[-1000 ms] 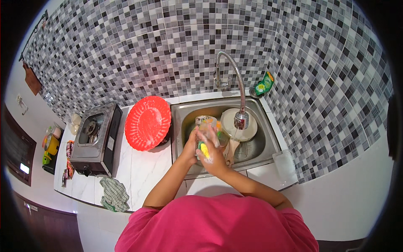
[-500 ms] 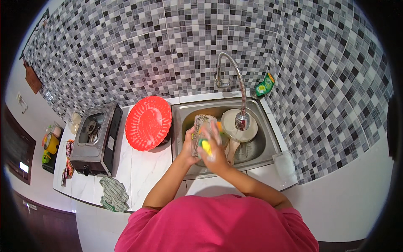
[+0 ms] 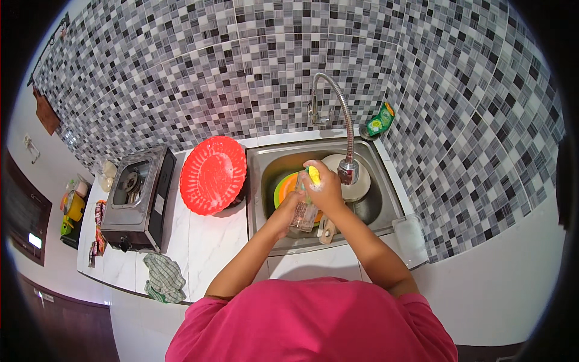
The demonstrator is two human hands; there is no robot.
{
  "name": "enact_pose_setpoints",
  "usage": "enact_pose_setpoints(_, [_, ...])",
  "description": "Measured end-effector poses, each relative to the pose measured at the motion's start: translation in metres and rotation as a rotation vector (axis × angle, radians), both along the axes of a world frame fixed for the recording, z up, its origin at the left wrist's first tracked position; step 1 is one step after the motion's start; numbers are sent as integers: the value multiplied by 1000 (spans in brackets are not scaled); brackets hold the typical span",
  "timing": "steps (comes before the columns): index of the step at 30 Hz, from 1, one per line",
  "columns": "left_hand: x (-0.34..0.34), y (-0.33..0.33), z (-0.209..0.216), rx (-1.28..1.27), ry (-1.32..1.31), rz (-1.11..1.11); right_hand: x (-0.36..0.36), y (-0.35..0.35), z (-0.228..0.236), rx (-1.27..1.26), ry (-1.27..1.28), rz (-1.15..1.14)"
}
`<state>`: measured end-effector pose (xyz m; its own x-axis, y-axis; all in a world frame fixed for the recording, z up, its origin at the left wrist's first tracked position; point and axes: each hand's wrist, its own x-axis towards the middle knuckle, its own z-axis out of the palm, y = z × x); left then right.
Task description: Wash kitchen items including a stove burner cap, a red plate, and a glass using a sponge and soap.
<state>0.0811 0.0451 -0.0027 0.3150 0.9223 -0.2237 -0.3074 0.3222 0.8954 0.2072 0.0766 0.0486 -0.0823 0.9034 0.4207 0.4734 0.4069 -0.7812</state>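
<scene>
Over the steel sink (image 3: pixel 256 163), my left hand (image 3: pixel 286 213) is closed around a clear patterned drinking glass (image 3: pixel 305 218), tilted with its lower end toward me. A yellow and green sponge (image 3: pixel 314 175) is gripped in my right hand (image 3: pixel 327 192), pressed at the glass's far end; that end is mostly hidden by my fingers. White suds show on the right hand. Below in the basin lie orange and green plates (image 3: pixel 282 188), partly covered by my hands. A pale round dish or pan (image 3: pixel 360 192) sits at the basin's right, and a wooden handle (image 3: pixel 327 233) rests near the front edge.
A flexible metal faucet (image 3: pixel 348 172) hangs over the basin's right side. Behind it stands a green soap pouch (image 3: pixel 380 122). Left of the sink are a red fluted plastic basin (image 3: pixel 211 175), a checked cloth (image 3: pixel 164 279) and a gas stove (image 3: pixel 136 199). A clear tray (image 3: pixel 410 237) lies right.
The glass has swung from upright to tilted, its base now nearer me and further right. My right hand with the sponge has moved up and right to its far end, uncovering the plates.
</scene>
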Motion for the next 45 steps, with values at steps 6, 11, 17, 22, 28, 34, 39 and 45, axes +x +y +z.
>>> enact_pose_setpoints(6, [5, -5, 4, -136, -188, 61, -16, -18, -22, 153, 159, -34])
enact_pose_setpoints(11, [-10, -3, 10, -27, -411, 39, -27, -57, -40, 118, 167, 198])
enact_pose_setpoints(17, [-12, -8, 9, -154, -372, -31, -18, -28, -29, 263, 195, 79])
enact_pose_setpoints(22, [-27, -3, -16, -287, -627, -421, -2, -2, -20, 75, 432, 88])
enact_pose_setpoints(28, [-25, -14, -17, 55, -141, -226, 9, 3, 7, 74, 336, 43])
enact_pose_setpoints(34, [-24, -20, -9, 400, 150, -121, 9, 11, 9, -96, 376, 69])
enact_pose_setpoints(39, [-27, -18, -15, 504, 179, 18, 12, -2, 14, -323, 386, 262])
enact_pose_setpoints(45, [-36, -17, 1, 612, 498, 84, 33, -15, 21, -376, 77, 492])
